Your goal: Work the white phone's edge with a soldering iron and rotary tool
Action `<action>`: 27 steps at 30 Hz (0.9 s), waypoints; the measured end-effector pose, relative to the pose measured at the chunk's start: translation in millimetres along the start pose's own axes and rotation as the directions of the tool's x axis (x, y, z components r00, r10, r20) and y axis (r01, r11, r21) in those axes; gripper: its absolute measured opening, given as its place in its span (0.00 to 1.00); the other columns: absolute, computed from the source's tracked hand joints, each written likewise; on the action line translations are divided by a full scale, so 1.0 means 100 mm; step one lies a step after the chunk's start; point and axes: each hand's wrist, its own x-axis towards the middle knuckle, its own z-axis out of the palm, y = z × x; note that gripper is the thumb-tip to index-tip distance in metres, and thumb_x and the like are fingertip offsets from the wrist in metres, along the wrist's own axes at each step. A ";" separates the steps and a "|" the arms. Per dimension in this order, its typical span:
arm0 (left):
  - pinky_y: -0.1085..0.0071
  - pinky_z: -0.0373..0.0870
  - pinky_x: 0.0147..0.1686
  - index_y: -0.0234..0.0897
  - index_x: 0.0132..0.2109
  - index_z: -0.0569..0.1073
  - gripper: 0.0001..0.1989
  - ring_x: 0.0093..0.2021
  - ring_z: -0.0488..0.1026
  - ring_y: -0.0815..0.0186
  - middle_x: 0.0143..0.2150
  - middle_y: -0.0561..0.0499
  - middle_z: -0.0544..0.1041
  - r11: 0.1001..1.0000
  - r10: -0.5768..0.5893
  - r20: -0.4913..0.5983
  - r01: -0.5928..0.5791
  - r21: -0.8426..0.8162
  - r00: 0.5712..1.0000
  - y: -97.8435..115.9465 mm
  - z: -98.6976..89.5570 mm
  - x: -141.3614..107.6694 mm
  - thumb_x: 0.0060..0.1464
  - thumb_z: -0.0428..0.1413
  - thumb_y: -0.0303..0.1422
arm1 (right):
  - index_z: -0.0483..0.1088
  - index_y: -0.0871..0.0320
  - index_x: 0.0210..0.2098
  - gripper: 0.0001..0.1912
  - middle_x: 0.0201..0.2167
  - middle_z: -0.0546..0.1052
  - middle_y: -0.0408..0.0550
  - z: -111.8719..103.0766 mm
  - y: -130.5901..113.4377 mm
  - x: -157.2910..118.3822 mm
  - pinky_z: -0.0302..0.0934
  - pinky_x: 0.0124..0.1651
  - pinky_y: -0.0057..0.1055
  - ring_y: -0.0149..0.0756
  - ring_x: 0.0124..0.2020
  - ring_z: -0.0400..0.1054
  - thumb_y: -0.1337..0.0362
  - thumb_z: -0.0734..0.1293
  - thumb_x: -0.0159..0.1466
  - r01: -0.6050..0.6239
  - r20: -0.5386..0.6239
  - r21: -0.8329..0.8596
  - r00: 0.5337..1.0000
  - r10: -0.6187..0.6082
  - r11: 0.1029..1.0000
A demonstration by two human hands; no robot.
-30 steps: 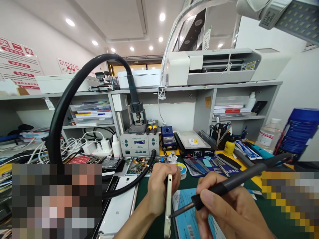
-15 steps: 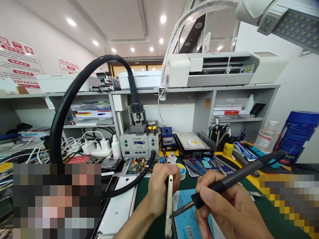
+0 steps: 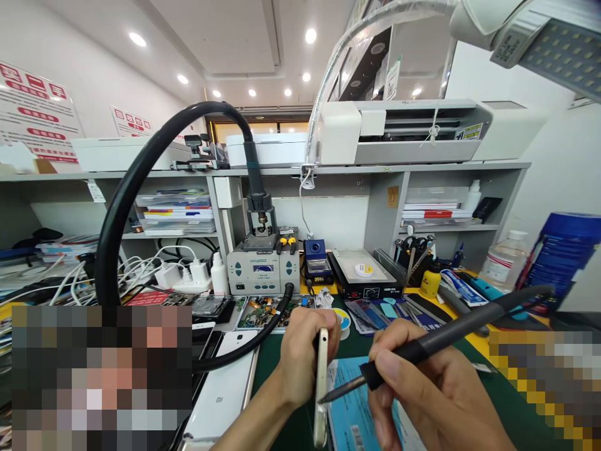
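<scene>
My left hand (image 3: 305,357) is closed around a phone (image 3: 320,376) held on edge, its narrow pale-gold side facing up. In my right hand (image 3: 422,382) is a dark soldering iron (image 3: 436,335), gripped like a pen. The iron's pointed tip is at the phone's edge, near its lower half; whether it touches cannot be told. Beneath both hands a blue booklet (image 3: 357,401) lies on the green mat (image 3: 516,401). A white phone (image 3: 220,391) lies to the left of my left forearm.
Behind my hands are a tray of circuit boards (image 3: 253,313), a hot-air station (image 3: 258,275), a soldering station (image 3: 318,266) and a heating plate (image 3: 366,279). A thick black hose (image 3: 110,219) arches over the left side. Tools and a clear bottle (image 3: 504,260) stand at right.
The iron's tip has shifted slightly up along the phone's edge. Both hands keep their grips, and the whole view has moved a little.
</scene>
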 end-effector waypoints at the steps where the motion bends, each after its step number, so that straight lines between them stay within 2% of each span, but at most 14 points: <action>1: 0.71 0.55 0.25 0.41 0.19 0.59 0.34 0.18 0.55 0.70 0.16 0.63 0.57 1.000 -0.002 -0.001 0.002 0.004 1.000 0.00 0.00 0.00 0.67 0.54 0.56 | 0.71 0.57 0.32 0.23 0.16 0.77 0.41 0.00 0.00 0.00 0.64 0.19 0.23 0.29 0.14 0.68 0.47 0.81 0.60 0.007 -0.009 0.003 1.000 -0.007 1.000; 7: 0.70 0.55 0.26 0.42 0.18 0.59 0.34 0.19 0.55 0.69 0.15 0.62 0.57 0.998 -0.027 -0.050 0.030 0.058 0.998 0.02 0.01 0.00 0.68 0.51 0.56 | 0.72 0.58 0.30 0.22 0.18 0.77 0.41 -0.01 0.02 -0.01 0.64 0.19 0.24 0.28 0.14 0.69 0.50 0.82 0.60 0.022 -0.006 0.042 1.000 -0.022 0.999; 12: 0.67 0.53 0.25 0.45 0.17 0.57 0.25 0.20 0.53 0.67 0.15 0.59 0.55 0.981 -0.050 -0.149 0.076 0.181 0.988 0.09 0.07 -0.01 0.64 0.45 0.38 | 0.76 0.58 0.29 0.18 0.20 0.78 0.42 -0.02 -0.01 -0.02 0.63 0.18 0.23 0.29 0.14 0.70 0.53 0.82 0.60 0.102 -0.064 0.065 0.993 -0.098 0.993; 15: 0.66 0.49 0.25 0.45 0.20 0.53 0.22 0.22 0.51 0.68 0.19 0.59 0.54 0.953 -0.003 -0.248 0.079 0.294 0.969 0.05 0.07 -0.04 0.64 0.44 0.35 | 0.78 0.58 0.28 0.16 0.20 0.75 0.41 -0.11 -0.04 -0.02 0.63 0.19 0.22 0.31 0.15 0.73 0.55 0.82 0.60 0.151 -0.092 0.099 0.986 -0.142 0.984; 18: 0.65 0.46 0.26 0.44 0.23 0.49 0.21 0.23 0.50 0.68 0.21 0.58 0.53 0.912 0.047 -0.300 0.081 0.402 0.953 -0.01 0.05 -0.08 0.66 0.43 0.35 | 0.79 0.57 0.28 0.13 0.19 0.73 0.41 -0.27 -0.07 0.00 0.65 0.21 0.23 0.33 0.17 0.75 0.57 0.79 0.64 0.205 -0.053 0.069 0.978 -0.201 0.976; 22: 0.65 0.47 0.25 0.44 0.24 0.48 0.20 0.23 0.52 0.68 0.21 0.58 0.53 0.861 0.091 -0.295 0.074 0.504 0.951 -0.01 0.04 -0.09 0.65 0.43 0.36 | 0.79 0.56 0.30 0.11 0.21 0.74 0.41 -0.40 -0.06 0.00 0.66 0.21 0.22 0.31 0.17 0.75 0.59 0.77 0.66 0.229 -0.009 0.009 0.973 -0.229 0.973; 25: 0.65 0.46 0.24 0.44 0.23 0.47 0.20 0.22 0.51 0.69 0.20 0.58 0.52 0.833 0.108 -0.287 0.071 0.549 0.952 0.02 0.04 -0.09 0.64 0.44 0.36 | 0.79 0.57 0.29 0.11 0.23 0.74 0.41 -0.39 -0.04 0.00 0.66 0.21 0.22 0.30 0.17 0.75 0.59 0.78 0.65 0.194 -0.001 -0.017 0.981 -0.194 0.981; 27: 0.65 0.46 0.24 0.43 0.23 0.46 0.21 0.22 0.51 0.69 0.20 0.58 0.51 0.820 0.109 -0.285 0.076 0.568 0.952 0.04 0.04 -0.09 0.64 0.43 0.36 | 0.78 0.57 0.28 0.12 0.22 0.73 0.41 -0.37 -0.03 0.01 0.65 0.19 0.21 0.29 0.16 0.73 0.59 0.79 0.64 0.214 -0.009 -0.010 0.977 -0.214 0.977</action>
